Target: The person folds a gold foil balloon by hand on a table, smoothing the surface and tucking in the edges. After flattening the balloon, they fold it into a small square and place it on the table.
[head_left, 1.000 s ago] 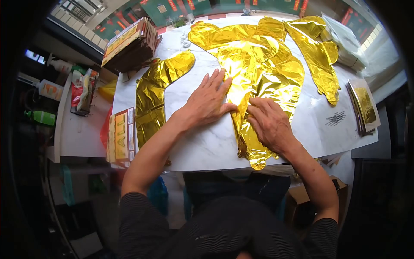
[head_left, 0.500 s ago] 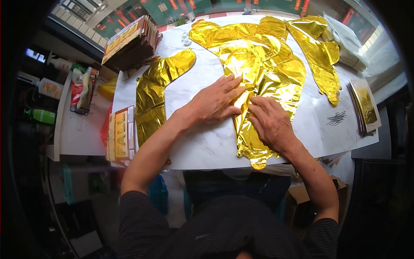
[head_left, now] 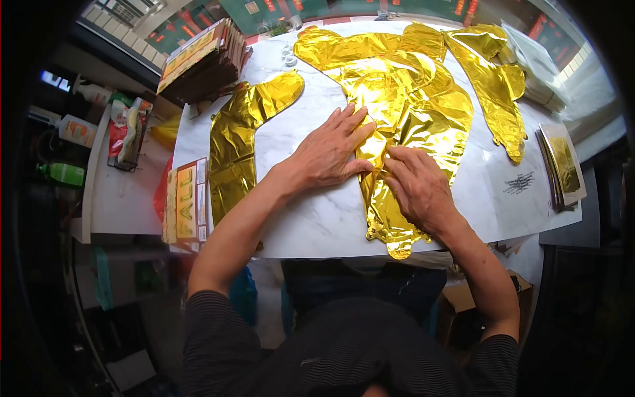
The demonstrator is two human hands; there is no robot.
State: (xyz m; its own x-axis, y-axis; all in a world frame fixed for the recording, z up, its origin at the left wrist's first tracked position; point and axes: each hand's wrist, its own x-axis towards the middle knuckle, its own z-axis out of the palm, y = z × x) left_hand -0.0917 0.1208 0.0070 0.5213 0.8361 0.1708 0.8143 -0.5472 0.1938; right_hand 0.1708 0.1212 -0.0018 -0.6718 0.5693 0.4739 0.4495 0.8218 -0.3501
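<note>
A crumpled, shiny gold foil balloon (head_left: 433, 129) lies deflated in front of me, its lower end with small tabs near the table's front edge. My left hand (head_left: 331, 149) rests on its left side with fingers spread and nearly flat, the thumb stretched toward a fold. Just right of that fold, my right hand (head_left: 420, 185) has its fingers curled against the foil and appears to pinch it; the fingertips are partly hidden. Another gold foil balloon (head_left: 233, 149) is spread out on the left. A third gold balloon (head_left: 493, 99) lies at the right.
Stacked packets (head_left: 205, 59) stand at the back left of the marble-patterned table (head_left: 301, 221). A packet marked FALL (head_left: 186, 205) lies at the left edge, card packets (head_left: 561, 165) at the right. Clear plastic bags (head_left: 539, 66) sit back right, white rolls (head_left: 289, 58) at the back.
The left hand's fingers have shifted slightly up and its thumb now sits farther from the other fingers. The right hand stays at the fold. The whole view has moved a little.
</note>
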